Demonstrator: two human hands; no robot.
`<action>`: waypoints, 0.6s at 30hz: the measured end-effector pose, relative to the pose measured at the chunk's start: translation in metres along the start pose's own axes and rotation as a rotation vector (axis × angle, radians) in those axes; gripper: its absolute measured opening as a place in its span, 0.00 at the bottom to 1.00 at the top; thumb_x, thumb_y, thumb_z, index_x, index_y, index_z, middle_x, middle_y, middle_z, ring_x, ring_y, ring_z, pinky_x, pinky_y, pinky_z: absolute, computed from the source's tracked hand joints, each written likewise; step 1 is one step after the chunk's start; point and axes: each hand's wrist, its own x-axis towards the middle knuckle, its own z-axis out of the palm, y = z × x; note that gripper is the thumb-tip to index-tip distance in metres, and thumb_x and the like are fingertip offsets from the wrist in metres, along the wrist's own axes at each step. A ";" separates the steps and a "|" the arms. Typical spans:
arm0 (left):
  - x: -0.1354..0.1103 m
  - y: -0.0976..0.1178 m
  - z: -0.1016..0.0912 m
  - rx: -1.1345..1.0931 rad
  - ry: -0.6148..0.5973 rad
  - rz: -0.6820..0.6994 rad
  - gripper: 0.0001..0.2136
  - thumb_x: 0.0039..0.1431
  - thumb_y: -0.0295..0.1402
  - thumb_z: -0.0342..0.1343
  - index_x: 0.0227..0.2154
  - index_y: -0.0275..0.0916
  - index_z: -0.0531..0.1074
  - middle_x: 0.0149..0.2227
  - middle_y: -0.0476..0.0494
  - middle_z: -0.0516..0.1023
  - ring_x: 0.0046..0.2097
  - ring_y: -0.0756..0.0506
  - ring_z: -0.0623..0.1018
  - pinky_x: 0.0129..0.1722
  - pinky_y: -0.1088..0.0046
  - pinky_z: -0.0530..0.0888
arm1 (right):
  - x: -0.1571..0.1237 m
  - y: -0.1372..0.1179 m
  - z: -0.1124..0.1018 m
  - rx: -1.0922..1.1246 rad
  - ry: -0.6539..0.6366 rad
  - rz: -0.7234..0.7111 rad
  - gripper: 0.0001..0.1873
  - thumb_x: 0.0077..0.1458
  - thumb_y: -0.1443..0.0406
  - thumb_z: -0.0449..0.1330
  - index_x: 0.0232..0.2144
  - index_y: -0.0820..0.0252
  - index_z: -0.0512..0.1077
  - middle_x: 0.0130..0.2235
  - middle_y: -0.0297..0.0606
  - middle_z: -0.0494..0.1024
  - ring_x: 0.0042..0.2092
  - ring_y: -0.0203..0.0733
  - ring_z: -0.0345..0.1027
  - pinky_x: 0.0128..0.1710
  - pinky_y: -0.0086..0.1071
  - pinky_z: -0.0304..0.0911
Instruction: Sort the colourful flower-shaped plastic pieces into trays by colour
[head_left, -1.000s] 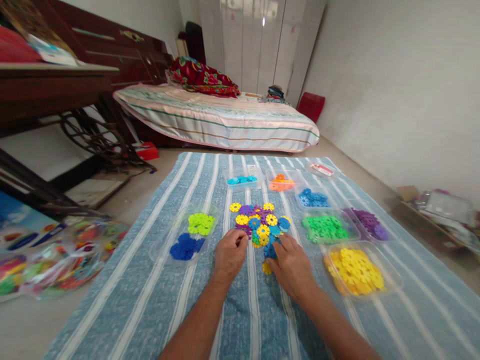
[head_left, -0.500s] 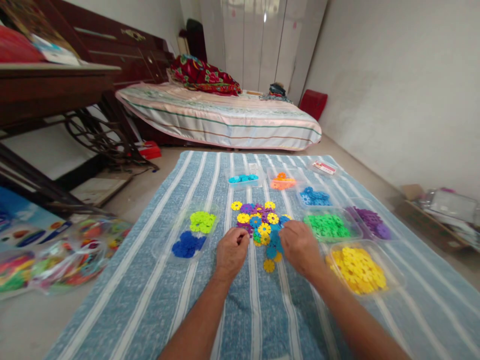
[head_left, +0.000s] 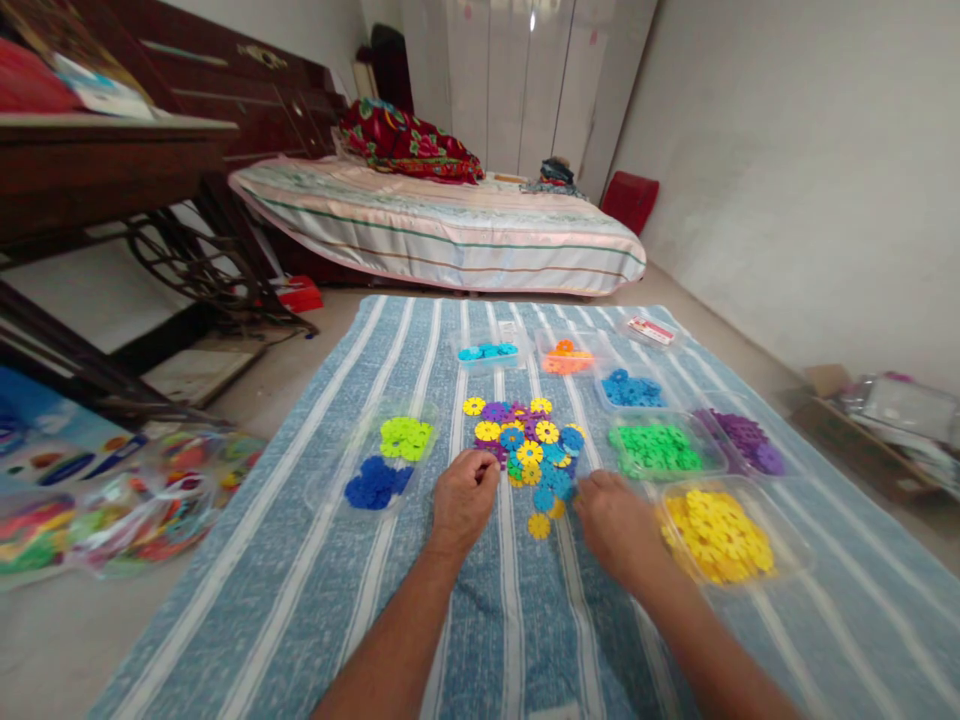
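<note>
A flat cluster of notched flower-shaped plastic discs (head_left: 531, 453), yellow, purple, blue and green, lies on the striped cloth (head_left: 469, 640) in front of me. At its left edge, by a purple disc, my left hand (head_left: 465, 500) is closed with thumb and fingers together; whether it grips that disc is hidden. My right hand (head_left: 619, 525) sits just off the cluster's lower right side, slightly blurred. Its fingers are curled together, and what they hold, if anything, is out of sight. A single yellow disc (head_left: 538, 525) forms the cluster's near end.
Right of the cluster stand clear boxes of yellow discs (head_left: 718, 535), green discs (head_left: 656, 447), purple discs (head_left: 750, 442) and blue discs (head_left: 631, 389). Orange discs (head_left: 567, 357) and light blue discs (head_left: 487, 353) are behind. At left, a box holds lime discs (head_left: 406, 438) and dark blue discs (head_left: 377, 484).
My right hand has drawn back from the cluster's right side, toward me and a little right, uncovering blue and yellow discs there. My left hand has stayed in place.
</note>
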 end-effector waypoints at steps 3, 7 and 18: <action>0.000 0.002 -0.001 0.006 -0.007 -0.001 0.07 0.53 0.29 0.48 0.24 0.40 0.70 0.27 0.50 0.72 0.31 0.51 0.72 0.34 0.77 0.67 | -0.007 -0.003 0.012 0.003 -0.034 0.017 0.12 0.56 0.74 0.49 0.35 0.63 0.72 0.38 0.44 0.73 0.43 0.44 0.64 0.36 0.32 0.54; 0.000 0.005 -0.003 0.013 -0.010 0.003 0.07 0.53 0.29 0.49 0.24 0.40 0.70 0.27 0.51 0.72 0.30 0.51 0.72 0.33 0.77 0.67 | -0.011 0.002 0.011 0.095 0.017 0.040 0.10 0.56 0.71 0.50 0.33 0.63 0.71 0.38 0.44 0.72 0.43 0.43 0.63 0.39 0.31 0.55; 0.000 0.003 -0.001 0.013 0.000 0.009 0.07 0.53 0.30 0.48 0.24 0.40 0.70 0.28 0.50 0.73 0.32 0.51 0.73 0.34 0.76 0.68 | -0.005 -0.027 -0.004 0.243 -0.084 -0.259 0.07 0.55 0.67 0.52 0.32 0.57 0.71 0.33 0.35 0.76 0.35 0.37 0.69 0.31 0.28 0.53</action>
